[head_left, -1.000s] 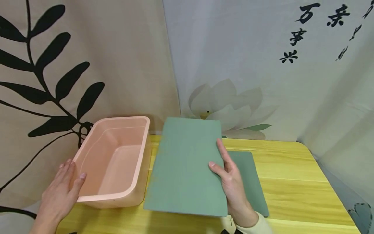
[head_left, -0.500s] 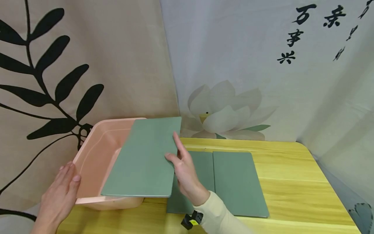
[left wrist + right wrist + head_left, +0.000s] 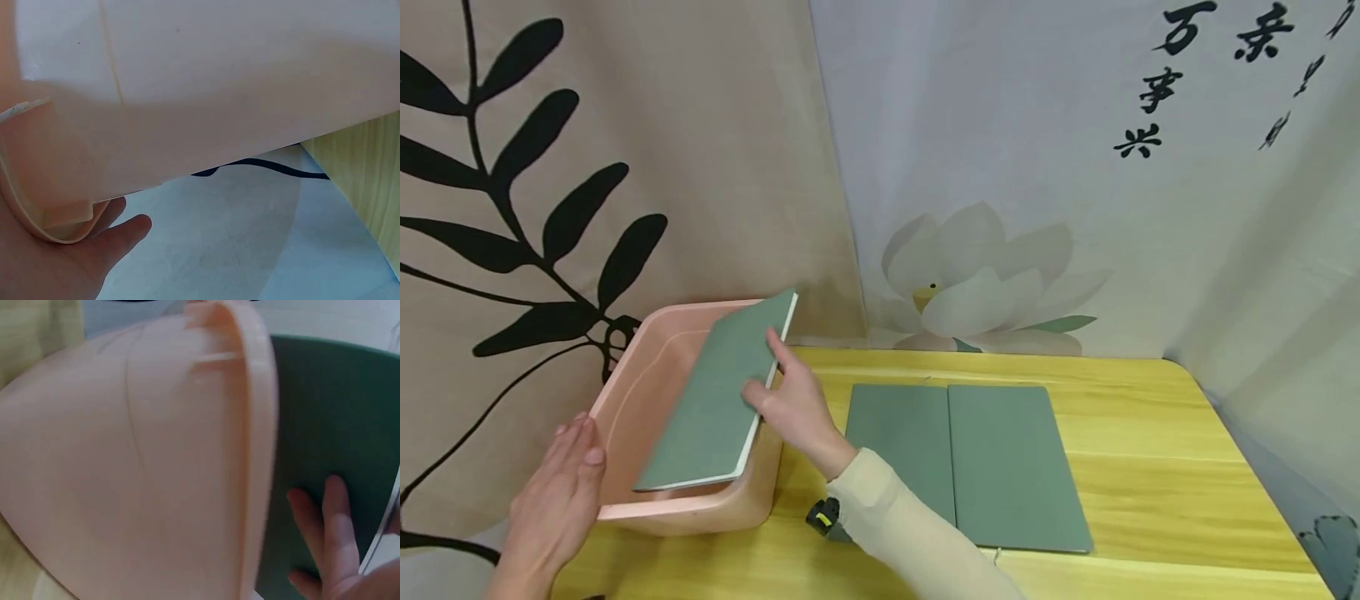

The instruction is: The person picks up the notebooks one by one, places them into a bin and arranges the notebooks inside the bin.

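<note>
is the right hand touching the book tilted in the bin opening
Touching. The right wrist view shows the right hand with its fingers against one cover of the book; in the head view, the thumb lies on the other.

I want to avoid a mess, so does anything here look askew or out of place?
Yes: in the left wrist view the bin seems to jut past the edge of the table, which looks precarious. One book tilts, but the right hand holds it. No spill or damage shows.
</note>
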Available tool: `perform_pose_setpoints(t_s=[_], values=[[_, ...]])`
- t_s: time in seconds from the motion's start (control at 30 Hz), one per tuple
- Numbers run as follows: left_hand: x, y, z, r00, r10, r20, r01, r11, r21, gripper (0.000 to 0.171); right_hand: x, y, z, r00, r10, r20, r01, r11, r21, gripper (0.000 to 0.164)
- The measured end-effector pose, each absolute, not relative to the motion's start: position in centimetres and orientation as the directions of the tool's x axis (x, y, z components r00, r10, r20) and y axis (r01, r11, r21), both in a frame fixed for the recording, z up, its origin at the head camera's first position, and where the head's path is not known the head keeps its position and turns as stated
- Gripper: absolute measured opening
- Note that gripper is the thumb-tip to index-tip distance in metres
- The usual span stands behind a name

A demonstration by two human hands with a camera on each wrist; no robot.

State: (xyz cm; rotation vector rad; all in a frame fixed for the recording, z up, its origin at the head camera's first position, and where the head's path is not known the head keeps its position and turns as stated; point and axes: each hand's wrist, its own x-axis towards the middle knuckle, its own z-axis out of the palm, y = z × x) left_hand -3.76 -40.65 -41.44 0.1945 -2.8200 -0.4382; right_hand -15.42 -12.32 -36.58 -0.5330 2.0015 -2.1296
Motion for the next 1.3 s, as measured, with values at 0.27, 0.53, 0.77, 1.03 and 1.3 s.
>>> perform_pose_setpoints(t_s=[0.27,0.53,0.77,1.03,1.3], values=[[-3.6,-40.5,-41.8,-0.952,-0.167,0.258,-0.081,0.946,0.314,0.069,-15.1,-15.6,-37.6,-0.883,-0.443,0.156,-0.236,0.130,-0.963,0.072],[-3.7,-40.0,-41.6,-0.946,-0.162,0.282,-0.072,0.949,0.306,0.068,-15.0,-17.2,-37.0,-0.800,-0.582,0.149,-0.317,0.199,-0.927,0.066],[-4.0,-39.7,-41.3,-0.950,-0.181,0.255,-0.095,0.944,0.316,0.068,-13.9,-17.7,-36.8,-0.815,-0.483,0.318,-0.569,0.568,-0.595,0.079],[-4.6,-39.6,-40.6,-0.958,-0.201,0.204,-0.124,0.933,0.338,0.072,-13.6,-13.4,-37.5,-0.715,-0.362,0.598,-0.698,0.428,-0.575,0.048],[-4.7,-39.4,-40.6,-0.968,-0.206,0.146,-0.143,0.925,0.353,0.075,-12.4,-7.7,-39.3,-0.728,-0.366,0.580,-0.686,0.365,-0.630,0.049]])
